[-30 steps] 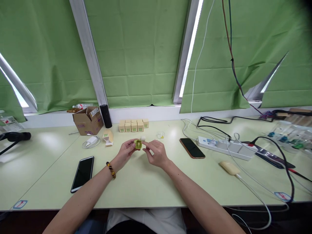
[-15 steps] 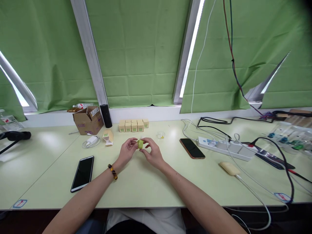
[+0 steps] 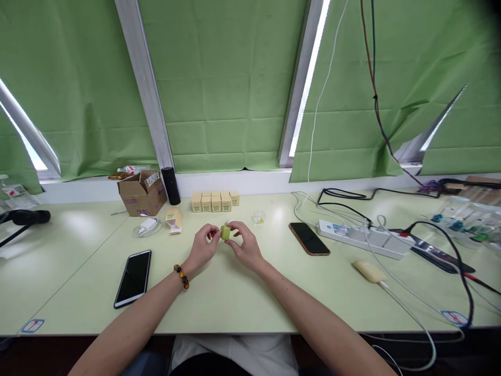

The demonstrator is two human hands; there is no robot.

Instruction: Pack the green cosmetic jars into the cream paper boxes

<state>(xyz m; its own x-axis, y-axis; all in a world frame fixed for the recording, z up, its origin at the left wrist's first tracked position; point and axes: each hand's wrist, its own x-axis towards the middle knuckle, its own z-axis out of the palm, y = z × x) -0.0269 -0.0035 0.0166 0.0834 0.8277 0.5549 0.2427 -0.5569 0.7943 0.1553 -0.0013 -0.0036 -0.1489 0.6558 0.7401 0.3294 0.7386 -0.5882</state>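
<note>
A small yellow-green, rounded block-like object (image 3: 225,232) is held above the middle of the table, too small for its kind to be told. My right hand (image 3: 247,247) grips it from the right between thumb and fingers. My left hand (image 3: 203,245), with a beaded bracelet (image 3: 181,277) on its wrist, is pinched closed at the object's left side. Whatever sits between those left fingertips is too small to make out. Beyond my hands stands a row of small tan boxes (image 3: 211,202) with green labels. A small clear dish (image 3: 258,217) lies to their right, something yellow in it.
An opened small carton (image 3: 173,220), a white charger with cable (image 3: 147,226), a cardboard box (image 3: 141,193) and a black cylinder (image 3: 170,186) stand left. Phones lie on both sides, one white-edged (image 3: 133,278), one dark (image 3: 309,238). A power strip (image 3: 364,237) and cables fill the right.
My left fingers have drawn together into a tighter pinch and shifted slightly left off the green object. My right hand keeps its grip in about the same place.
</note>
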